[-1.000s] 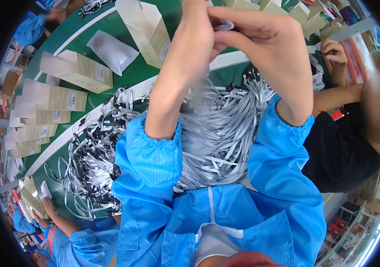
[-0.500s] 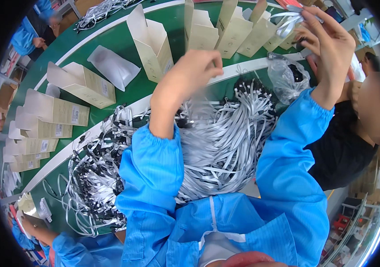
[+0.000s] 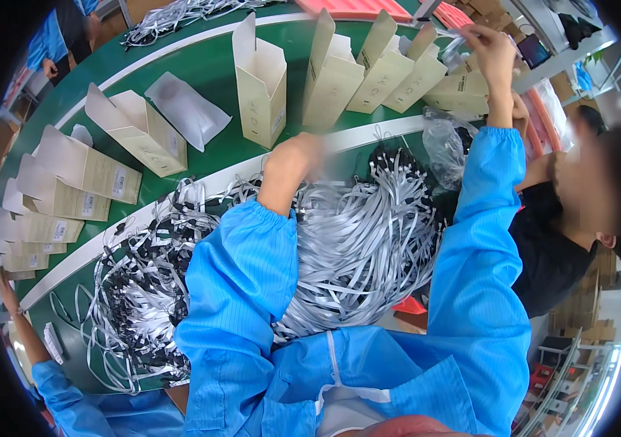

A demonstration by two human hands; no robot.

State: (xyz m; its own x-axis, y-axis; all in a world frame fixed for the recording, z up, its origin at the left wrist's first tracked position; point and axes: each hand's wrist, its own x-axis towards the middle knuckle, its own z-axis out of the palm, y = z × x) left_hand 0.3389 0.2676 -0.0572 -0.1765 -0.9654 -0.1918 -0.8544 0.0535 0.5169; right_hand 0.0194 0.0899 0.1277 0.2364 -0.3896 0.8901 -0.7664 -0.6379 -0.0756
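Observation:
My right hand (image 3: 496, 60) is raised at the far right over the open cream boxes. Its fingers are closed on a thin, flat grey strap (image 3: 455, 46). My left hand (image 3: 292, 169) hovers over the upper edge of a big heap of flat grey straps (image 3: 369, 247) with black ends. Motion smears its fingers, so I cannot tell whether they hold anything. Beyond it, an open cream box (image 3: 261, 95) stands upright on the green belt. A clear plastic bag (image 3: 444, 149) with dark contents lies to the right of the heap.
More open boxes (image 3: 139, 138) line the curved green belt (image 3: 201, 164), with a white pouch (image 3: 188, 111) among them. A second tangle of straps (image 3: 147, 291) lies left. A co-worker in black (image 3: 547, 233) is close at right; another's blue sleeve (image 3: 70, 397) shows lower left. Pink trays (image 3: 358, 9) are behind.
My right hand has moved left and slightly down in the view, the strap still at its fingers. My left hand has dropped nearer the strap heap. One box at the right now lies tilted.

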